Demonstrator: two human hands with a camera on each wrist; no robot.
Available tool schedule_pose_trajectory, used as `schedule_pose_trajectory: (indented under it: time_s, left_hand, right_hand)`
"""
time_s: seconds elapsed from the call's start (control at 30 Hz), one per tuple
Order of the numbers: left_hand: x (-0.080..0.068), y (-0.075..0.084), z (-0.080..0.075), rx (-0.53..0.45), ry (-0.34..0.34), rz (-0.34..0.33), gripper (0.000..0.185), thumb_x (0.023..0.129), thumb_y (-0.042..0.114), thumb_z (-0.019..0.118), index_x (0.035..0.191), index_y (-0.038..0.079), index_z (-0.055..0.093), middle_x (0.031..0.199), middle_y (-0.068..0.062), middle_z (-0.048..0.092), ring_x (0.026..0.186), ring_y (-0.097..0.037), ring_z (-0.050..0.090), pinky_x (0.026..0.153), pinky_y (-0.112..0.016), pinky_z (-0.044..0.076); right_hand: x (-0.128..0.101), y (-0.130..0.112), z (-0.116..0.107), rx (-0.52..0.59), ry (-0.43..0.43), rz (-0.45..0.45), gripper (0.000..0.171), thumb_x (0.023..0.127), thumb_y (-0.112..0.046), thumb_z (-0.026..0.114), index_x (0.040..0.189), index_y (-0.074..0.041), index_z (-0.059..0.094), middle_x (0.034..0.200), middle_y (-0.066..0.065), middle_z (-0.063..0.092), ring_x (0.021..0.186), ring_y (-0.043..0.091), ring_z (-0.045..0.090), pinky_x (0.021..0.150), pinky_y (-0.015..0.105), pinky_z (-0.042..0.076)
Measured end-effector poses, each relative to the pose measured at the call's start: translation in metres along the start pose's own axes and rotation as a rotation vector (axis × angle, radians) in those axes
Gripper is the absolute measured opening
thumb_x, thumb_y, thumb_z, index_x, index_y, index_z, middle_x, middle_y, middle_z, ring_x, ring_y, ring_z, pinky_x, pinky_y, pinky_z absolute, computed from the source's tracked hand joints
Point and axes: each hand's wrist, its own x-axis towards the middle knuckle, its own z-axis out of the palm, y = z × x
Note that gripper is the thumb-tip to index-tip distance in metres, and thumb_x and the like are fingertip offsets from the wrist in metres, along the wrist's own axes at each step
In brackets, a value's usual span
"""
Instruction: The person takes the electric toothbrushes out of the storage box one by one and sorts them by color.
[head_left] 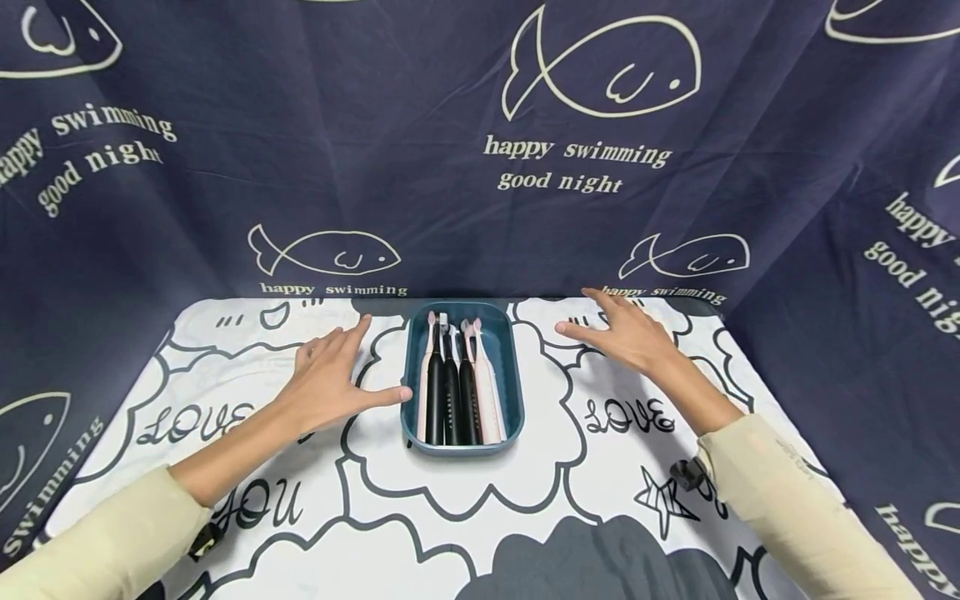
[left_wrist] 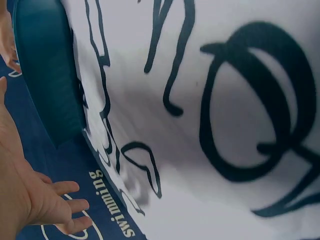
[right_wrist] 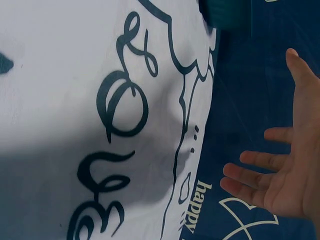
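In the left wrist view the teal tray (left_wrist: 47,75) beside the left hand (left_wrist: 30,200) runs off the top edge, its contents hidden. In the right wrist view only a blurred tray corner (right_wrist: 227,12) shows, well apart from the right hand (right_wrist: 285,170), whose palm is cut by the frame.

The desk (head_left: 570,500) is covered with a white cloth (head_left: 540,467) printed with black cloud outlines, a star and the words "LOVE" and "YOU". Near the middle of its far edge lies a teal tray (head_left: 411,392), its long sides running near to far, with black and pink electric toothbrushes (head_left: 459,392) lying side by side in it. Both hands lie open, one on each side of the tray. A dark blue curtain (head_left: 420,167) with fish prints hangs behind and beside the desk.
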Motion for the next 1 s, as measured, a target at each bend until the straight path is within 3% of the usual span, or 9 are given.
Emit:
schedule_pose_trajectory:
  time_s: [0.23,0.53,1.0]
  left_hand:
    - [-0.003,0.009,0.012,-0.013,0.025,0.048,0.141,0.082,0.092,0.077,0.184,0.018,0.015,0.178,-0.027,0.04,0.165,-0.054,0.033,0.131,-0.074,0.018]
    - [-0.006,0.022,0.024,-0.042,-0.009,0.056,0.146,0.08,0.092,0.079,0.184,0.015,0.011,0.184,-0.024,0.032,0.17,-0.049,0.031,0.135,-0.073,0.018]
    - [-0.005,0.04,0.041,-0.103,-0.002,0.117,0.152,0.076,0.087,0.086,0.183,0.009,0.011,0.186,-0.02,0.029,0.166,-0.051,0.038,0.132,-0.074,0.028]
  right_hand:
    - [0.0,-0.007,0.009,0.054,0.003,-0.019,0.111,0.096,-0.095,0.053,0.179,-0.023,0.034,0.18,0.026,0.038,0.165,0.052,0.039,0.125,0.082,0.036]
    - [-0.002,-0.018,0.019,0.118,-0.004,-0.045,0.106,0.098,-0.091,0.056,0.175,-0.019,0.04,0.167,0.025,0.055,0.154,0.048,0.054,0.121,0.078,0.043]
    - [-0.004,-0.044,0.033,0.228,-0.027,-0.126,0.088,0.1,-0.079,0.067,0.165,-0.021,0.057,0.162,0.019,0.063,0.142,0.042,0.069,0.116,0.064,0.055]
